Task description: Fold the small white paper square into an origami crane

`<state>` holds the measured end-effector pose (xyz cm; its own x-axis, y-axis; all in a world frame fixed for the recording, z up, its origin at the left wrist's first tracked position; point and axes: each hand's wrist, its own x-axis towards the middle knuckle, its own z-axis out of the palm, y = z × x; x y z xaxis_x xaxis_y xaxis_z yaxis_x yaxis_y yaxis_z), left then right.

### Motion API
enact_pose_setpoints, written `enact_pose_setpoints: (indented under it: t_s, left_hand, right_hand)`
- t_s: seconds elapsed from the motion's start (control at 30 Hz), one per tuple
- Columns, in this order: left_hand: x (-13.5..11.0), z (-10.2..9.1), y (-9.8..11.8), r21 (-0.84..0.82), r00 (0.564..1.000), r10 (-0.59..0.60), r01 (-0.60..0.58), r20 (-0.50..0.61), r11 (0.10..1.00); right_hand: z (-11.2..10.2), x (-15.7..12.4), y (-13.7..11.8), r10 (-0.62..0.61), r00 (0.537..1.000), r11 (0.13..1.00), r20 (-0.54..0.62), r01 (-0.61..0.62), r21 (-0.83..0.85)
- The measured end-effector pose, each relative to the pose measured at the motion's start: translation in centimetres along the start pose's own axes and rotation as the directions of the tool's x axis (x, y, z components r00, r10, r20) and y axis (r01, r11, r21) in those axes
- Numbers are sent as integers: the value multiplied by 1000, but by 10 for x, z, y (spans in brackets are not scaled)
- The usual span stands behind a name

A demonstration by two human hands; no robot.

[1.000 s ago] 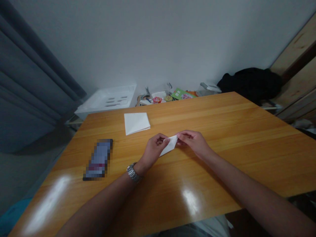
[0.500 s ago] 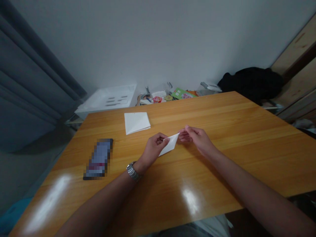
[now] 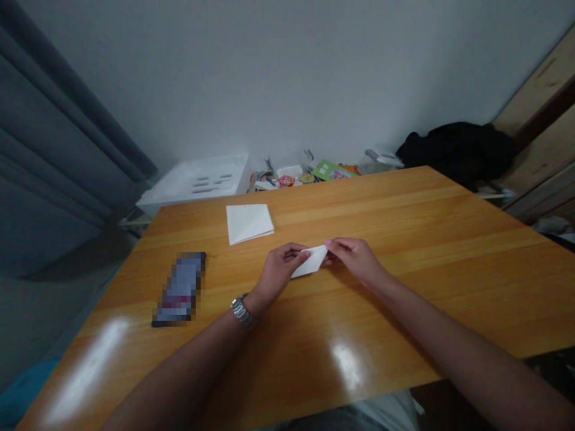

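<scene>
A small piece of folded white paper (image 3: 313, 260) is held between my two hands above the wooden table (image 3: 404, 221). My left hand (image 3: 284, 267), with a metal watch (image 3: 243, 310) at its wrist, pinches the paper's left part, thumb on top. At the paper's upper right corner, my right hand (image 3: 353, 256) grips it between thumb and fingers. Some fingertips are hidden behind the paper and the hands. Farther back on the table lies a lined, folded sheet of white paper (image 3: 250, 223).
To the left, a phone (image 3: 180, 289) with a blurred-out screen lies on the table. Beyond the far edge are a white foam tray (image 3: 197, 176), a green booklet (image 3: 332, 170), a clear container (image 3: 381, 160) and a black cloth (image 3: 458, 149). A grey curtain (image 3: 58, 120) hangs at left.
My right hand has moved slightly left and closed its thumb and fingers on the paper's corner, where before its fingers were loosely apart. The paper has tilted a little flatter.
</scene>
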<state>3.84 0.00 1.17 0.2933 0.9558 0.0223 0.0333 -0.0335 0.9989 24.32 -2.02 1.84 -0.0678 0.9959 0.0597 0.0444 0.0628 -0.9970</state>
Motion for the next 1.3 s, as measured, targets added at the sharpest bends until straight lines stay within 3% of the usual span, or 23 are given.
enact_pose_setpoints:
  t_s: [0.23,0.47,0.67,0.9,1.3]
  left_hand:
    - [2,-1,-2,-181,996,-84,78,-23,980]
    - [2,-1,1,14,999,24,-23,-37,1000]
    - [-2,1,1,131,994,85,-93,62,987]
    - [2,-9,6,223,980,93,-132,176,966]
    - [15,-28,9,298,971,106,-168,213,940]
  right_hand:
    - [1,1,5,34,999,993,-9,-33,115]
    - [2,-1,4,-62,997,996,52,65,-56]
    - [2,-5,-2,-74,988,962,134,106,-251]
    - [-7,-2,0,-23,989,939,145,71,-336]
    - [-15,1,1,64,958,980,278,-8,-197]
